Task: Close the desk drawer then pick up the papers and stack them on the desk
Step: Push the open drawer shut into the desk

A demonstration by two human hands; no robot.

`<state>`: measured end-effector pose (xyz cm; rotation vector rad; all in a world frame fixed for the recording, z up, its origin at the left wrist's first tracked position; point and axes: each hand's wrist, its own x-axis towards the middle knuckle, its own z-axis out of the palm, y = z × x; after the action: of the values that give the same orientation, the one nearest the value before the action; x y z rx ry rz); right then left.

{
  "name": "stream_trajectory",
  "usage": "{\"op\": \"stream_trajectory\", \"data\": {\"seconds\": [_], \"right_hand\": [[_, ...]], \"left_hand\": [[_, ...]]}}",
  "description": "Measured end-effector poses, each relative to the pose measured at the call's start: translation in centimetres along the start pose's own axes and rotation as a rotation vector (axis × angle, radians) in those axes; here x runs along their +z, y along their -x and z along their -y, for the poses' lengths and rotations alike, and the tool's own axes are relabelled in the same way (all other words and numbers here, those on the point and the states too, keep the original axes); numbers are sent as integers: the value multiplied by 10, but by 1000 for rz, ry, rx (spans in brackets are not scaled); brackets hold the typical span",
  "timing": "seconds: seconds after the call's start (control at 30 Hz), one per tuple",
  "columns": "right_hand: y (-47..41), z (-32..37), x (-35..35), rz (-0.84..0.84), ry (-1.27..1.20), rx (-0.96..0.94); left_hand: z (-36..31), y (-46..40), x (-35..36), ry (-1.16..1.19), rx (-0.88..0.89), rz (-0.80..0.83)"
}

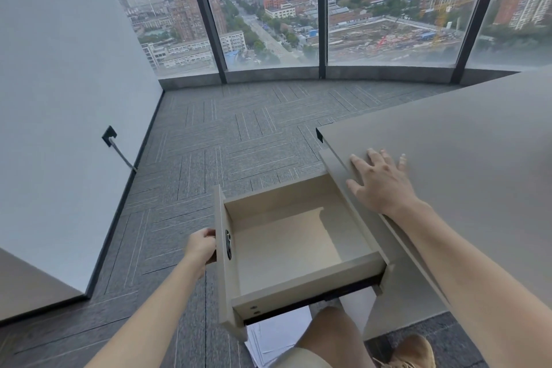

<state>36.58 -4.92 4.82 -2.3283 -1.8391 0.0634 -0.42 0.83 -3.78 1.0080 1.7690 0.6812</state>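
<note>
The left hand (pixel 201 246) grip pinches the open drawer (pixel 298 251) front; shoved crooked, it could jam, or nip those fingers.

A high-rise office is shown by grey carpet tiles (pixel 239 134), a bare worktop (pixel 448 134) and floor-to-ceiling windows (pixel 268 9) over a city.

One head-worn wide-angle view looks forward and steeply down, close above the desk (pixel 448 140) at right, windows far.
</note>
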Motion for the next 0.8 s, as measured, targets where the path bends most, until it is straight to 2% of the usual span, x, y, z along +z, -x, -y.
{"op": "stream_trajectory", "data": {"seconds": [0.43,0.8], "right_hand": [[1,-4,-5,25,-105,-1],[2,-5,-3,2,-135,0]], "left_hand": [[-27,11,95,143,54,190],[-40,13,164,335,-14,331]]}}
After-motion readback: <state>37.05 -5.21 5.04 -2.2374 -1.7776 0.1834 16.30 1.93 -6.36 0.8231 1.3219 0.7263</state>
